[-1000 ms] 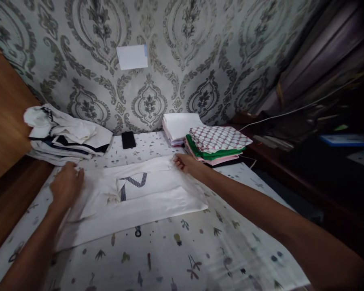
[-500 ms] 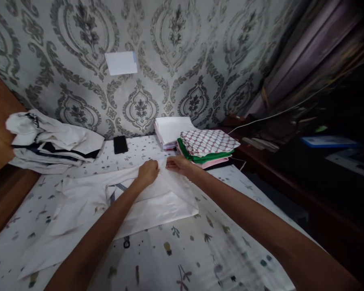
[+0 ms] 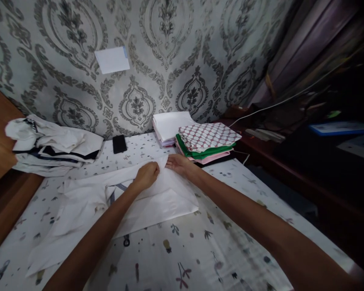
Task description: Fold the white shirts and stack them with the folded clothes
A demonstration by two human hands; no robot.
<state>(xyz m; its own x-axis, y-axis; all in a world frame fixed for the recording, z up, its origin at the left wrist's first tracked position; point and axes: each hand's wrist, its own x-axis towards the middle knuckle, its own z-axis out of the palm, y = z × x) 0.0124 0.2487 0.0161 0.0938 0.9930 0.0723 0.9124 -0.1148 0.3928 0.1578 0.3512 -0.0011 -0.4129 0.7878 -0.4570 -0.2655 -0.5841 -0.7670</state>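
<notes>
A white garment [image 3: 170, 202] with dark-striped trim lies spread on the patterned bed sheet [image 3: 151, 258]. Its kind cannot be made out for certain. My left hand [image 3: 147, 175] is closed, its fingers curled on the cloth near the garment's far edge. Just to its right, my right hand [image 3: 178, 163] pinches the raised far edge of the same cloth between thumb and fingers. My left forearm covers part of the striped trim.
Rumpled white clothes [image 3: 57, 145] are piled at the left beside a black phone [image 3: 119, 144]. Folded white cloths [image 3: 172, 125] and a stack topped by a red-and-white patterned cloth [image 3: 210, 136] lie beyond my hands. A dark desk [image 3: 321, 161] stands at the right.
The view has shifted slightly. Both hands stay at the garment's far edge with nearly the same grip, and the cloth between them has barely moved.
</notes>
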